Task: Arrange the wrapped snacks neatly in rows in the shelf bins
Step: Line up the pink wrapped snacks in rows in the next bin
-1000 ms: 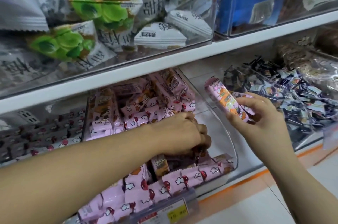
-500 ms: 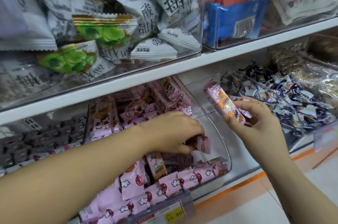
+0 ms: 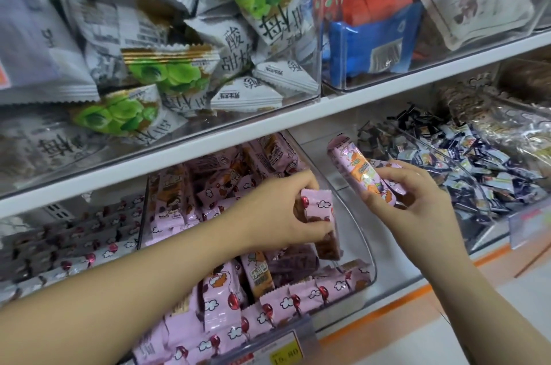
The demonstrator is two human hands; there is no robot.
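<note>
Left hand (image 3: 283,212) pinching; right hand (image 3: 417,203) gripping — apparently.

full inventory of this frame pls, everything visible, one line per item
pink wrapped snacks: many, pink with white clouds, in the middle bin
clear bin: one, transparent, lower shelf, centre
held pink snack: one, pink, above the clear bin
pink-and-orange snacks: count unclear, right of the clear bin
green-and-white packets: many, upper shelf, left bin
blue pack: one, blue, upper shelf, right bin
small dark-blue sweets: many, dark blue and white, lower shelf, right bin
price tag: one, yellow, front of the clear bin
left hand: one, grips the held pink snack
right hand: one, holds the pink-and-orange snacks
</note>
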